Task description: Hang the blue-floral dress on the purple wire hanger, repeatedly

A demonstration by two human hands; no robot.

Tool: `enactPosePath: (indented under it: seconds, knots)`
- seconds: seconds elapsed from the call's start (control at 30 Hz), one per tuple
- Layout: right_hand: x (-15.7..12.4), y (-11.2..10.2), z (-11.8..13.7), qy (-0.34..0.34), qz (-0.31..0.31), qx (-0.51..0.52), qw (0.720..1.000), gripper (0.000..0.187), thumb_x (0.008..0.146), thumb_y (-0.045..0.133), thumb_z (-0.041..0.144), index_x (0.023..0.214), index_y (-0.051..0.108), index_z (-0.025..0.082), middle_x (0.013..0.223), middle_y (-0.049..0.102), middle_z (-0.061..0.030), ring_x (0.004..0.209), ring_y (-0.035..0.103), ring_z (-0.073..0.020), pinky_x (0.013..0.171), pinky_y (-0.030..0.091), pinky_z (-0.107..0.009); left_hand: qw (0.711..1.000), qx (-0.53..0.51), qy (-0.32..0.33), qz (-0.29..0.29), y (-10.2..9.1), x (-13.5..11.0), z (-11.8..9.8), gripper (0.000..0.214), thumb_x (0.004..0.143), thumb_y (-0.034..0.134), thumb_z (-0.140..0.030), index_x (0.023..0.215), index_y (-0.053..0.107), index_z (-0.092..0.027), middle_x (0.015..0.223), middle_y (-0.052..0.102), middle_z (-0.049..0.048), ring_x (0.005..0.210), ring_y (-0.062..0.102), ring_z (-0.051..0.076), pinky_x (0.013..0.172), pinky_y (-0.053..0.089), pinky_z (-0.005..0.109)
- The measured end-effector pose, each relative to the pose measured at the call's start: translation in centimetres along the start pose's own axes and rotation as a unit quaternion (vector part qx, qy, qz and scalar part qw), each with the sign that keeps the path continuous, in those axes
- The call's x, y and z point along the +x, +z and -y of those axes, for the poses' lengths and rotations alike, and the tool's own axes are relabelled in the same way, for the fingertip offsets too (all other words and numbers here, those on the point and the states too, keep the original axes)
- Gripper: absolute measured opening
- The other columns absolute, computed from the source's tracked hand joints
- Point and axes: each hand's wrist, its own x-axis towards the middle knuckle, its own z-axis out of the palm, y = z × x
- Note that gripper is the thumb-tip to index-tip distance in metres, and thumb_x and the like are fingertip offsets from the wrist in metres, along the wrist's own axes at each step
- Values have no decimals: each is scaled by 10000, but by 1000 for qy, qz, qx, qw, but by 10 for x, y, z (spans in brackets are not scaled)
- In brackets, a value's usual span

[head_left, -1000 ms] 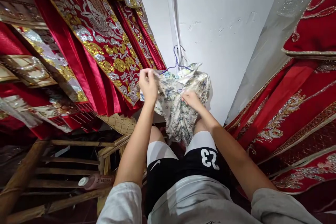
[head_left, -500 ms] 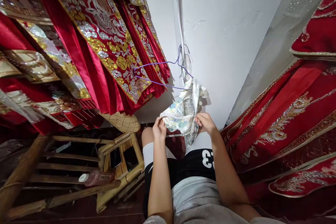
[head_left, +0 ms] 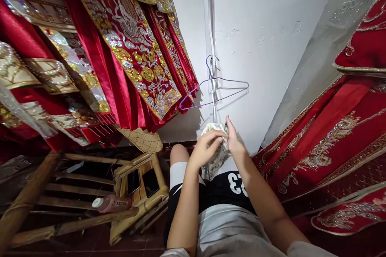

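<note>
A pale floral-print garment [head_left: 214, 164] is bunched between my hands, above my lap and below the hanger. My left hand [head_left: 207, 148] is closed over its upper left part, with bent fingers reaching across toward the other hand. My right hand [head_left: 234, 138] grips its right side; one digit points upward and the other fingers are partly hidden. The garment's lower folds hang down between my knees. Just above, a thin purple wire hanger [head_left: 229, 98] hangs bare by the white wall, apart from both hands.
Red embroidered costumes [head_left: 147, 68] hang at left, and a red beaded dress [head_left: 325, 144] lines the right. A bamboo chair [head_left: 157, 196] stands at lower left, bearing two phones [head_left: 150, 182] and a pink bottle [head_left: 111, 203]. A white pole [head_left: 211, 16] runs along the wall [head_left: 265, 16].
The garment has come off the hanger and is now gathered in my hands. My left hand has moved right, close to my right hand. The hanger has swung round.
</note>
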Motion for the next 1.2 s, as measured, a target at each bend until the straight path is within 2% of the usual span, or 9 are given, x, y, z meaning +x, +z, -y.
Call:
enactPosePath:
  seconds: [0.13, 0.27, 0.4, 0.47, 0.53, 0.63, 0.73, 0.9, 1.2]
  knots:
    - [1, 2, 35, 115, 130, 15, 985, 511, 820, 601, 673, 871, 698, 174, 695, 707, -79, 638, 659, -231, 597, 547, -343, 990, -60, 2, -130, -28, 15, 7, 274, 932, 647, -311, 1183, 725, -232, 1212, 698, 93, 1190, 613, 271, 1068, 436, 350]
    - [-1, -2, 80, 176, 311, -134, 924, 291, 626, 880, 351, 774, 717, 161, 739, 741, -47, 647, 661, -191, 612, 542, -291, 977, -187, -99, -24, -28, 30, 40, 290, 927, 640, -442, 1028, 753, -194, 979, 741, 101, 1053, 662, 300, 969, 505, 395]
    - [7, -26, 125, 178, 431, -324, 823, 245, 609, 861, 276, 774, 774, 116, 735, 754, -66, 625, 653, -191, 563, 500, -268, 962, -126, -220, 97, -26, 24, 66, 447, 872, 667, -557, 621, 647, -187, 608, 612, 34, 636, 575, 218, 669, 491, 334]
    - [18, -42, 136, 122, 390, -384, 828, 185, 621, 823, 246, 757, 787, 126, 700, 740, -51, 590, 622, -177, 523, 450, -251, 965, -27, -196, 173, -38, 21, 70, 501, 861, 673, -559, 534, 566, -195, 529, 524, 5, 541, 485, 175, 630, 438, 311]
    - [32, -54, 137, 22, 294, -437, 850, 128, 631, 764, 188, 749, 795, 153, 713, 736, -39, 612, 609, -175, 542, 427, -250, 969, 85, -150, 177, -59, 25, 71, 472, 799, 754, -499, 500, 539, -205, 480, 454, -14, 517, 458, 164, 678, 431, 307]
    - [54, -63, 125, -170, 104, -475, 857, 291, 664, 657, 134, 901, 814, 197, 879, 758, -44, 763, 628, -209, 687, 459, -285, 965, 202, -155, 63, -94, 39, 77, 422, 608, 903, -337, 446, 531, -224, 427, 414, -28, 522, 493, 181, 835, 455, 340]
    - [74, -68, 108, -252, -22, -468, 847, 572, 700, 588, 132, 1247, 728, 221, 981, 756, -56, 783, 621, -221, 761, 472, -324, 947, 205, -242, -53, -125, 47, 87, 493, 581, 901, -242, 385, 449, -240, 390, 363, -34, 544, 548, 219, 902, 468, 362]
    - [99, -84, 77, -205, -34, -449, 869, 662, 691, 529, 132, 1337, 667, 174, 1264, 707, -108, 885, 642, -235, 793, 494, -321, 939, 178, -277, -103, -152, 48, 88, 435, 627, 805, -54, 410, 475, -238, 452, 366, -16, 755, 630, 275, 879, 463, 301]
    - [83, -102, 96, -234, -51, -484, 842, 236, 708, 525, 227, 739, 751, 169, 603, 619, 4, 614, 510, -165, 580, 344, -262, 956, 156, -213, -125, -146, 70, 69, 303, 670, 755, -16, 517, 586, -215, 541, 487, -10, 692, 544, 229, 791, 407, 265]
